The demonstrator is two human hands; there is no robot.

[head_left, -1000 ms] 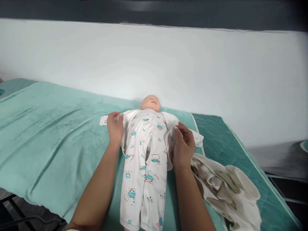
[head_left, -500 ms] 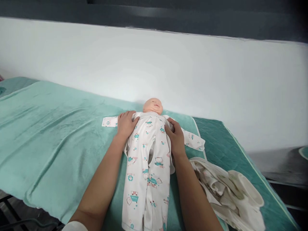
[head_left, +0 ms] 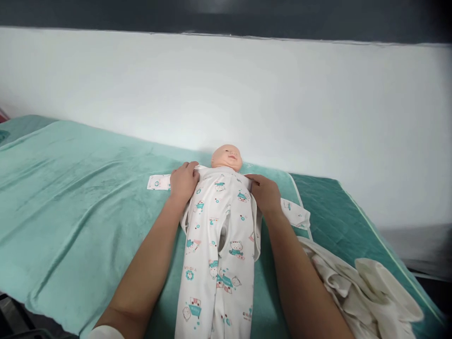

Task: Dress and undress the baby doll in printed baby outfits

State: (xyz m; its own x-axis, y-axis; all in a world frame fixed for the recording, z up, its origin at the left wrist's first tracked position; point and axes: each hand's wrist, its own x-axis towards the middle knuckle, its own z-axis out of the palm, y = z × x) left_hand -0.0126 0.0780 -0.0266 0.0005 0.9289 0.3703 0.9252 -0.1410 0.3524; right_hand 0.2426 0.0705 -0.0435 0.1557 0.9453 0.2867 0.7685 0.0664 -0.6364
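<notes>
A baby doll [head_left: 226, 158] lies on its back, head toward the wall. White printed baby pants [head_left: 221, 273] cover its front from just below the neck downward. Underneath is a white baby shirt [head_left: 295, 214] with sleeves spread out to both sides. My left hand [head_left: 184, 182] grips the shirt at the shoulder on the left, fingers curled over the fabric. On the other side, my right hand [head_left: 265, 194] pinches the shirt near the shoulder, beside the pants' waist. The fingertips of both hands are partly hidden.
A crumpled off-white cloth [head_left: 374, 296] lies at the right. The bed carries a light green blanket [head_left: 88, 202] and a darker green quilted cover [head_left: 325, 207]. A white wall [head_left: 226, 89] rises directly behind the doll's head.
Both hands moved inward from the shirt's sides to the shoulders. The right hand let go of the shirt's loose edge, lay on the pants' side, then shifted outward to the shirt's shoulder.
</notes>
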